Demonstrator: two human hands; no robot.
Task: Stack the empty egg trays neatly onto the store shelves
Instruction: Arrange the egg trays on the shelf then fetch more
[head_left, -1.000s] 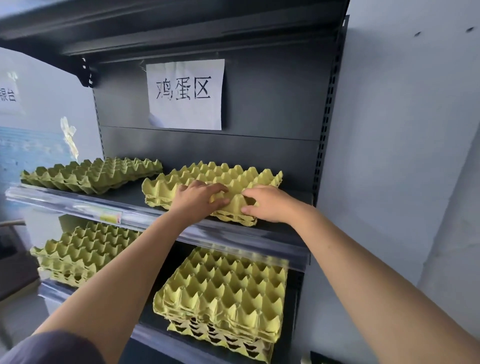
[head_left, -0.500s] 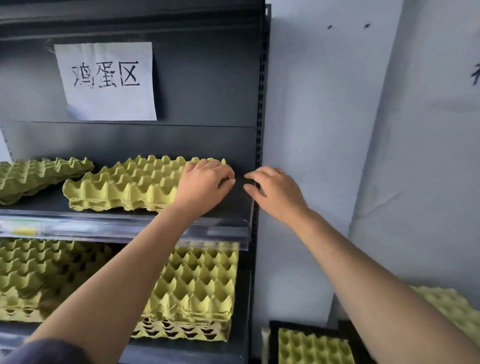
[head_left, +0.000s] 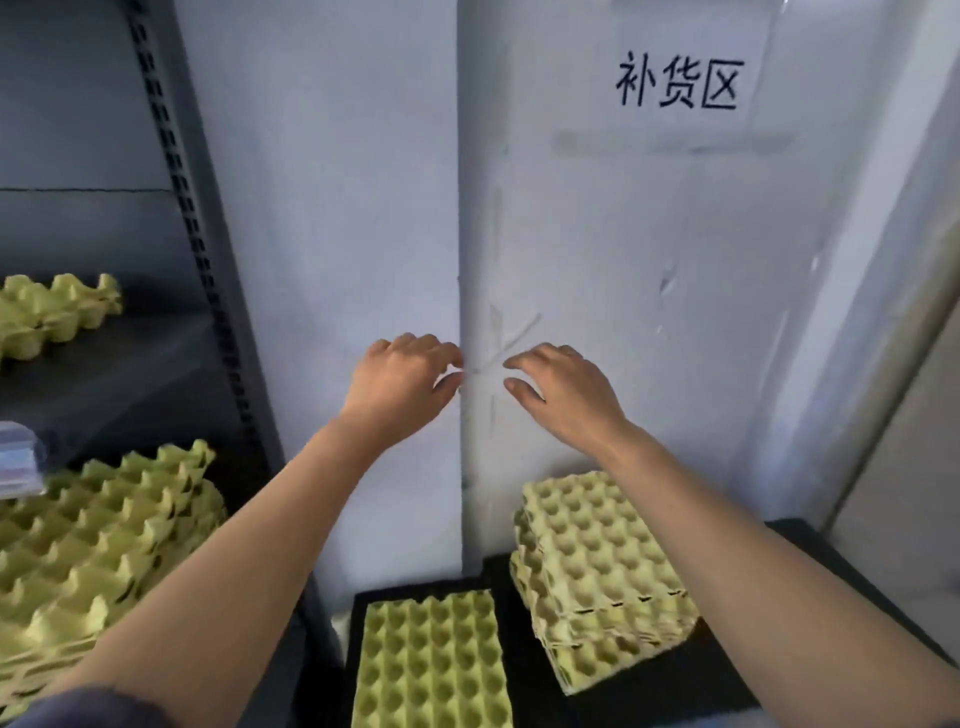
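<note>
Left hand (head_left: 400, 382) and right hand (head_left: 563, 395) held empty, fingers loosely curled; dimpled yellow-green pulp egg trays (head_left: 592, 561) stacked below

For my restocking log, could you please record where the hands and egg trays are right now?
left hand: raised before the white wall, fingers loosely curled, empty
right hand: likewise raised, empty
supply: uneven stack of pale yellow moulded-pulp egg trays on a black platform; greener egg tray beside it
dark grey metal shelf unit: upper-level trays, lower-level stack
white paper sign: on the wall, upper right
</note>
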